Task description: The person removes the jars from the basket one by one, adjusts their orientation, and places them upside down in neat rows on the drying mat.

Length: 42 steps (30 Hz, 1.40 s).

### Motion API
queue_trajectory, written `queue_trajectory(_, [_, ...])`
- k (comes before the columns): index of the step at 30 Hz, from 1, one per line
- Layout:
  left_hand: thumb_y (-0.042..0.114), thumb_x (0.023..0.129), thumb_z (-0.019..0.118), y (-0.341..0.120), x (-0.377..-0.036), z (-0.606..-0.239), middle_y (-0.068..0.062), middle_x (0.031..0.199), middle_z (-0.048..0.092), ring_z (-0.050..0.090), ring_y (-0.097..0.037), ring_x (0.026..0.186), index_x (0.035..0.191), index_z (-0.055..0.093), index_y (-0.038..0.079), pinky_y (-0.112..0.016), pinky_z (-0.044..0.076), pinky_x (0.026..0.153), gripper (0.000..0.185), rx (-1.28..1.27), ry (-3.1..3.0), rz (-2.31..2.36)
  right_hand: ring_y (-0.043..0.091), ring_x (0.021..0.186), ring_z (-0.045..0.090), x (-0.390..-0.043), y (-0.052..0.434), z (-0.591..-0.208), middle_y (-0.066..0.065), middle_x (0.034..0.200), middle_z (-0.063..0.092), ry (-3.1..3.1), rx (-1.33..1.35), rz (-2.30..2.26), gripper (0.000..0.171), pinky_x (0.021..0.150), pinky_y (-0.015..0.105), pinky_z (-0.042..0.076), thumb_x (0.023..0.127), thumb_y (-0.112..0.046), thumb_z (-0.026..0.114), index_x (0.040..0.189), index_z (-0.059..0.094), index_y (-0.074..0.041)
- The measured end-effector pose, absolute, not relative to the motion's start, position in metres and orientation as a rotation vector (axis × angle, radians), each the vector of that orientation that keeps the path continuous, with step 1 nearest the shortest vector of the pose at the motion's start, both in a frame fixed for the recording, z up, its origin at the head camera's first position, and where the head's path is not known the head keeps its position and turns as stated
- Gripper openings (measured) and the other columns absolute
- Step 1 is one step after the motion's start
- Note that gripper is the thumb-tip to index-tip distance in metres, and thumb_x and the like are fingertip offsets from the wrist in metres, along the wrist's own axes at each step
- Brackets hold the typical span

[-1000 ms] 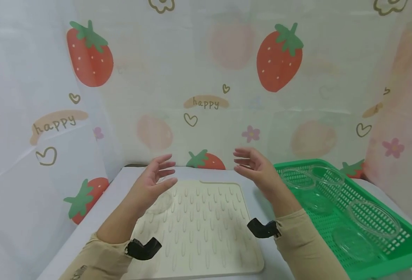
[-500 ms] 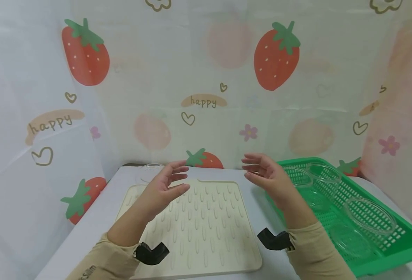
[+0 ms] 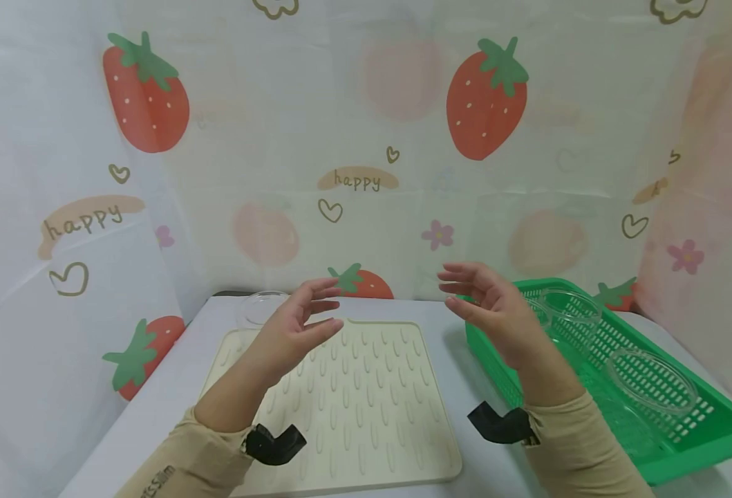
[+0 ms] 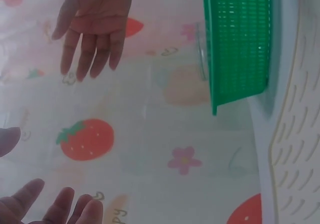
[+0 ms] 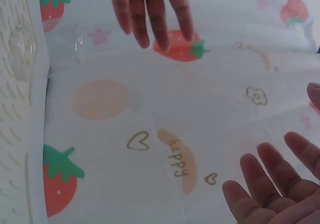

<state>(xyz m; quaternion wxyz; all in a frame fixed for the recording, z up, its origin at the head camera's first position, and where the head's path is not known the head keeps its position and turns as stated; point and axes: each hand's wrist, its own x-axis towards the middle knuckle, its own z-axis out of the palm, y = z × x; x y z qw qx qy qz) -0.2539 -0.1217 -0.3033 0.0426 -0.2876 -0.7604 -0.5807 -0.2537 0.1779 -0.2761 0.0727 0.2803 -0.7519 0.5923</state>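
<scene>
open right hand beside green basket, ridged mat.

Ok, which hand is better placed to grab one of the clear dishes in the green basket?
Probably the right hand: it hovers open at the green basket beside the clear dishes. The left hand is above the cream mat, farther away.

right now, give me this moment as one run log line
left hand: open, raised over mat | right hand: open, raised by basket | dishes in basket | one dish behind mat
</scene>
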Motion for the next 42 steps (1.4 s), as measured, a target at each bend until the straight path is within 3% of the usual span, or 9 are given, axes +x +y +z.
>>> queue_trajectory(14, [0.008,0.088,0.058,-0.111,-0.254,-0.286,-0.006,0.134,0.042,0.042,-0.022,0.122,0.137,0.036,0.013,-0.035,0.040,0.098,0.054,-0.927,-2.245,-1.820,0.021,0.117,0.047,-0.255,0.196,-0.257,0.006,0.124,0.051,-2.319,0.793,1.669,0.041,0.089,0.021,0.044,0.090,-0.015,0.057,0.129,0.045,-0.008])
queue_trajectory(28, [0.020,0.088,0.062,-0.095,-0.272,-0.284,0.001,0.129,0.047,0.046,-0.019,0.118,0.134,0.039,0.027,-0.041,0.041,0.095,0.052,-0.863,-2.331,-1.765,0.007,0.109,0.051,-0.263,0.237,-0.256,-0.001,0.120,0.053,-2.377,0.700,1.538,0.041,0.087,0.014,0.042,0.092,-0.018,0.056,0.129,0.045,-0.004])
queue_trajectory(42, [0.017,0.087,0.063,-0.069,-0.275,-0.297,-0.006,0.130,0.046,0.046,-0.025,0.120,0.135,0.038,0.019,-0.041,0.043,0.094,0.054,-0.982,-2.332,-1.824,0.003,0.107,0.051,-0.268,0.294,-0.265,-0.009,0.119,0.053,-2.464,0.542,1.390,0.043,0.082,0.009,0.040,0.091,-0.024,0.056,0.131,0.046,-0.012])
